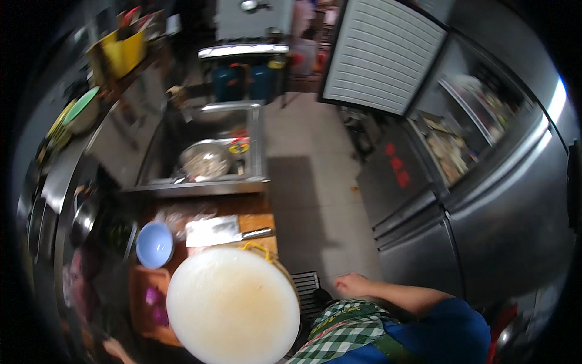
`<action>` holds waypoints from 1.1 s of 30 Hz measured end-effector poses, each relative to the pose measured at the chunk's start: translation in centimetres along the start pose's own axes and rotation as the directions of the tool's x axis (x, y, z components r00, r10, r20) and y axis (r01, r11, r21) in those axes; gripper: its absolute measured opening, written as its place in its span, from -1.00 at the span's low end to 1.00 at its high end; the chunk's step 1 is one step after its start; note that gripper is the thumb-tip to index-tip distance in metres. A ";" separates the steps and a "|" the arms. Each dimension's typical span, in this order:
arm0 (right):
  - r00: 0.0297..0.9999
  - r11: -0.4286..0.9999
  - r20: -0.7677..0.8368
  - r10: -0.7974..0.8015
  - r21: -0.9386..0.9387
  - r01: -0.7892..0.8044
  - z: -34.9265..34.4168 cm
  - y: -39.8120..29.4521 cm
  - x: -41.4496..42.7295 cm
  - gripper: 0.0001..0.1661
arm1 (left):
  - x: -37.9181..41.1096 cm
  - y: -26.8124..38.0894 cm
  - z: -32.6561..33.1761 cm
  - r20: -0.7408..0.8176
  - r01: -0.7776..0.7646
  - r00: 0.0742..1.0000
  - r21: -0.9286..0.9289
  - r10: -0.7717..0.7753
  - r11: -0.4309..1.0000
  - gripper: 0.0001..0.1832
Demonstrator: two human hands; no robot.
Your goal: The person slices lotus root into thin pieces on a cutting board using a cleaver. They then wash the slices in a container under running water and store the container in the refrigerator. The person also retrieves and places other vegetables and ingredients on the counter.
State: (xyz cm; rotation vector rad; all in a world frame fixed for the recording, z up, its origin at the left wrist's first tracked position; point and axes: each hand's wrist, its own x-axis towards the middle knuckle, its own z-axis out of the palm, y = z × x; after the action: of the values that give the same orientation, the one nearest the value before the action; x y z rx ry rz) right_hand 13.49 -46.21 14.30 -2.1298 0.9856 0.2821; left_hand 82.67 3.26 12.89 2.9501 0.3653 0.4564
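Note:
My right hand hangs beside the checked apron, over the floor. Its fingers are curled in, and nothing shows in them. At the lower left edge is my left hand, small and blurred, near the orange plastic basket with purple onions. A thick round white cutting board lies in front of me. Beyond it a cleaver lies flat, its black handle to the right. A light blue bowl stands to the left of the cleaver.
Ahead, a steel sink holds a metal bowl of pale food. On the right, an upper door of the steel refrigerator stands open into the aisle, showing food inside. Gas cylinders stand under the far stove.

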 end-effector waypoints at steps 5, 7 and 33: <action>0.815 0.791 -0.042 0.578 -0.213 -0.573 5.0 21.4 -12.2 -0.72 | -3.1 5.2 -1.4 0.239 -0.138 0.967 0.174 0.094 0.975 -0.54; 0.800 0.738 0.166 0.577 -0.525 -0.424 5.6 26.5 -18.6 -0.70 | -5.1 7.7 -3.7 0.319 -0.245 0.931 0.175 0.180 0.954 -0.48; -0.479 0.792 -0.802 0.355 0.531 -0.301 -33.3 31.4 -19.1 -0.55 | -48.1 70.7 -20.4 0.436 -0.452 -0.222 -0.839 0.872 0.304 -0.74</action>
State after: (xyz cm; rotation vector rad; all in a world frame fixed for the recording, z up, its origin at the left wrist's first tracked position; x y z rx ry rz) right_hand -25.96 -72.45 29.16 -1.3184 2.6509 -1.6998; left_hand 47.15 -75.22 30.55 1.9979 -1.5017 -1.0721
